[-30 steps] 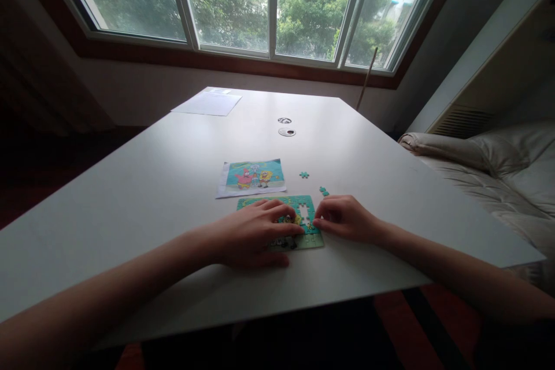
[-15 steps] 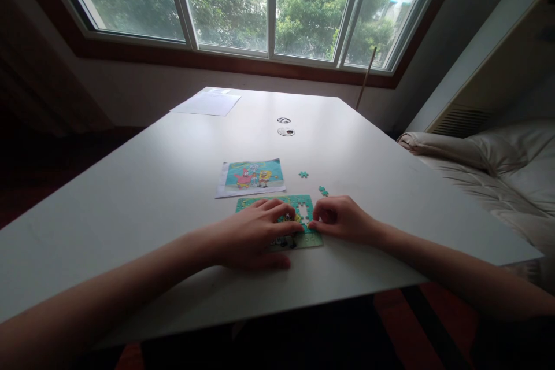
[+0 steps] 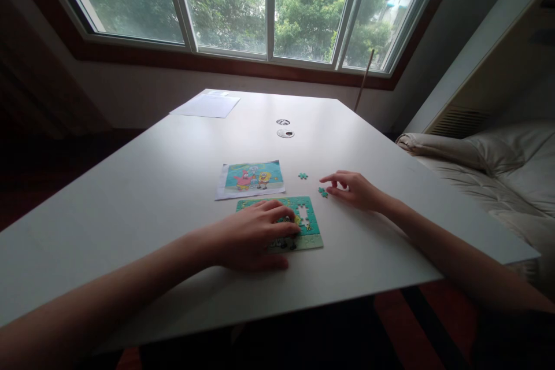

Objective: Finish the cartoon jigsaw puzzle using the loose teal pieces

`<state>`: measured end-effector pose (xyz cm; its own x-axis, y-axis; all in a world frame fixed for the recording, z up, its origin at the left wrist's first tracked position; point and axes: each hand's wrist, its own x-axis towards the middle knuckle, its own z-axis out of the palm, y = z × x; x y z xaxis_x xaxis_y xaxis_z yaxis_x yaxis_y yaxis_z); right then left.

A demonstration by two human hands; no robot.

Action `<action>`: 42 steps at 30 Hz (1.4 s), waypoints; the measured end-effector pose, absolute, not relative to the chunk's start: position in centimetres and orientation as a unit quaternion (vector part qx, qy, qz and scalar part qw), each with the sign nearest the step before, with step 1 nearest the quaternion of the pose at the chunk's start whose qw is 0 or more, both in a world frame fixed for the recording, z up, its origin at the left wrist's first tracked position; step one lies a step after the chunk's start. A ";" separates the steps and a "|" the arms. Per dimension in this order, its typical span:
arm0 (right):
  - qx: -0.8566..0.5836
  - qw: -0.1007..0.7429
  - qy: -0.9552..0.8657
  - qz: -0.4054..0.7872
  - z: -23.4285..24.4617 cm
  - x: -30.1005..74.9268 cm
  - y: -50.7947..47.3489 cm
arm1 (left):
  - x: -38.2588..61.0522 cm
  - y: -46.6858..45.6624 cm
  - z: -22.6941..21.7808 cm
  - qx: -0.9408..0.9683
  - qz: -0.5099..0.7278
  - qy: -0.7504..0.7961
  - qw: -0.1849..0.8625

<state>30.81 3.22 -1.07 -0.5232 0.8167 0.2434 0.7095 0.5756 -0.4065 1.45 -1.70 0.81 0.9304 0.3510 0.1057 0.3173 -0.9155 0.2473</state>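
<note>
left hand (image 3: 255,234) atop puzzle (image 3: 313,240), picture sheet (image 3: 254,176) and discs (image 3: 283,134) beyond

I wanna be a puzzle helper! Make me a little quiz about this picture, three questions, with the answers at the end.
1. True or false: the left hand lies over the puzzle.
2. Which of these is nearest the right hand?
A) the printed picture
B) a loose green piece
C) the window
3. Fill in the blank, left or right: as you look at the photo, the puzzle has missing pieces in its ___ half.

Key: 1. True. 2. B. 3. Right.
</note>
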 end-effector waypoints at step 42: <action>-0.370 0.401 -0.763 0.346 -0.7 24.7 -0.6 | 4.6 -0.4 0.2 0.805 0.312 0.373 0.339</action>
<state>24.74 -0.62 -0.70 -0.4046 0.8426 0.3555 0.2878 0.4863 -0.8250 4.55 -0.43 0.19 0.5273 0.8122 0.2494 0.3894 -0.4919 0.7787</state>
